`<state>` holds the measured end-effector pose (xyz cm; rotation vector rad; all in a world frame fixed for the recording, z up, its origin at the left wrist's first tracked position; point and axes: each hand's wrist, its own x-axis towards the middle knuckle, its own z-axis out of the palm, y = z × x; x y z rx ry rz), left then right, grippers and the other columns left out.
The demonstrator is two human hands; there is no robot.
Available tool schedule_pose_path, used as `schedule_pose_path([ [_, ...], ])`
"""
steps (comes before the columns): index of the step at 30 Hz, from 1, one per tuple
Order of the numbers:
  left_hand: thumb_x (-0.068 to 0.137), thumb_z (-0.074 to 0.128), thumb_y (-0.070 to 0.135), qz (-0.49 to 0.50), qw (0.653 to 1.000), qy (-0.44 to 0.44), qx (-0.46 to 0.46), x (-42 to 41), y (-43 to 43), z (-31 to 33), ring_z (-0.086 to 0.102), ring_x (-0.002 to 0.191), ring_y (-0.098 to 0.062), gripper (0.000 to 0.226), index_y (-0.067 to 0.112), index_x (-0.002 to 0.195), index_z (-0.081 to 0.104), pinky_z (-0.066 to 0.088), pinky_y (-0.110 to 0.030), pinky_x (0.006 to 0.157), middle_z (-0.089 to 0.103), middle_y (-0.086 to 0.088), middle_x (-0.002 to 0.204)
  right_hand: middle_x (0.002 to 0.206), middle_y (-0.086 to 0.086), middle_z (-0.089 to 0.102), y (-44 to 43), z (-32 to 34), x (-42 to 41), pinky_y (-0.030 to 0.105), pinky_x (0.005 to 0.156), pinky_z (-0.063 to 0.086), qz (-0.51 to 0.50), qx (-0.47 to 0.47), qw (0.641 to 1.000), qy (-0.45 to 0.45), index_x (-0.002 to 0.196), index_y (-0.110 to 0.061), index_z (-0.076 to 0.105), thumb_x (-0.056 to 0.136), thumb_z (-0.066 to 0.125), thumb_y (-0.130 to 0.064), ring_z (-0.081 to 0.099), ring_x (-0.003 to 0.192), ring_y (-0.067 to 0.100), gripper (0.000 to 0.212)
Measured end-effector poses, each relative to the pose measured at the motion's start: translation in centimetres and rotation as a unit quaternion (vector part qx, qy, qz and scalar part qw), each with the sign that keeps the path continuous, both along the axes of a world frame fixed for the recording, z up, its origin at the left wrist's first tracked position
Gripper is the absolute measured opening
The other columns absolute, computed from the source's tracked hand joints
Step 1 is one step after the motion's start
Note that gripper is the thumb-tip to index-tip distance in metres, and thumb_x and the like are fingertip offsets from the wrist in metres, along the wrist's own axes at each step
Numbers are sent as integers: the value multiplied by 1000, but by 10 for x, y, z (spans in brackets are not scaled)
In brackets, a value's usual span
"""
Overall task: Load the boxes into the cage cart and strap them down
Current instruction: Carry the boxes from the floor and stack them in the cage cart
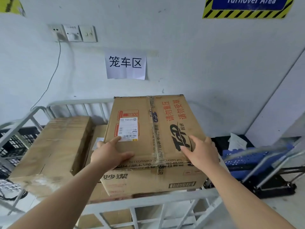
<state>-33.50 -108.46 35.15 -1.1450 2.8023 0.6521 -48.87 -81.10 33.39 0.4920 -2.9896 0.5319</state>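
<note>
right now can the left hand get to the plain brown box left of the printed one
Probably yes. The left hand lies flat on the printed box, and the plain brown box sits right beside it with its top bare and nothing between them.

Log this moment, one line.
left hand: flat on printed box | right hand: same | printed box: atop lower box in cage cart

Printed cardboard box (pixel 153 139) flat atop boxes in white cage cart (pixel 148 202)
</note>
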Motion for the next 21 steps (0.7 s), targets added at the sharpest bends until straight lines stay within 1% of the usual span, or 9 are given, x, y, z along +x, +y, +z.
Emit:
schedule_pose_path([
  [2, 57, 62, 83, -11, 1000, -9, -2, -25, -18, -6, 50, 69, -9, 98, 50, 143, 26, 45, -26, 64, 39, -11, 133, 117, 12, 48, -15, -8, -20, 39, 83, 46, -12, 2, 1000, -17, 131, -40, 45, 77, 50, -72, 48, 107, 31, 64],
  [4, 57, 61, 84, -20, 1000, -15, 1, -51, -32, -15, 55, 83, -15, 99, 49, 143, 26, 47, -28, 69, 37, -11, 137, 118, 12, 47, -27, -17, -41, 37, 79, 46, -24, 2, 999, -26, 131, -40, 45, 77, 50, -72, 48, 106, 30, 63],
  [6, 55, 62, 84, -25, 999, -22, 12, -75, -42, -28, 58, 99, -20, 101, 49, 143, 27, 51, -31, 78, 35, -10, 138, 117, 11, 47, -34, -27, -61, 35, 76, 45, -31, 11, 999, -29, 132, -40, 44, 77, 50, -72, 48, 104, 28, 64],
  [7, 55, 62, 84, -26, 999, -26, 20, -87, -45, -34, 59, 101, -21, 101, 50, 143, 27, 52, -32, 81, 35, -10, 138, 117, 10, 46, -37, -32, -70, 34, 74, 43, -34, 15, 999, -28, 133, -39, 44, 78, 50, -71, 48, 104, 28, 64],
  [9, 56, 62, 83, -27, 998, -37, 38, -111, -50, -49, 61, 98, -22, 99, 50, 142, 26, 53, -34, 83, 36, -8, 136, 117, 9, 46, -42, -43, -91, 33, 72, 40, -38, 26, 998, -30, 134, -39, 44, 78, 50, -71, 47, 104, 26, 64],
  [12, 58, 62, 82, -24, 997, -50, 49, -148, -55, -73, 59, 102, -23, 98, 51, 142, 25, 51, -35, 88, 35, -7, 135, 118, 10, 46, -48, -62, -128, 36, 77, 45, -41, 34, 997, -49, 134, -39, 43, 78, 51, -71, 47, 105, 28, 64],
  [15, 59, 64, 80, -10, 996, -65, 67, -182, -56, -98, 59, 100, -23, 97, 50, 143, 25, 51, -33, 86, 33, -7, 135, 117, 10, 45, -54, -87, -167, 37, 79, 45, -36, 36, 996, -70, 132, -39, 44, 78, 52, -69, 47, 105, 29, 62],
  [17, 59, 64, 79, 0, 995, -74, 70, -205, -58, -115, 60, 99, -23, 97, 50, 142, 25, 52, -34, 86, 32, -7, 135, 114, 10, 46, -59, -106, -192, 35, 79, 43, -28, 39, 997, -67, 131, -38, 45, 78, 53, -69, 48, 101, 28, 62],
  [21, 60, 64, 79, 18, 992, -99, 72, -242, -67, -150, 57, 108, -26, 97, 50, 143, 23, 50, -39, 91, 32, -9, 137, 114, 9, 46, -71, -145, -235, 36, 79, 49, -14, 37, 996, -82, 133, -37, 44, 78, 53, -69, 49, 98, 26, 64],
])
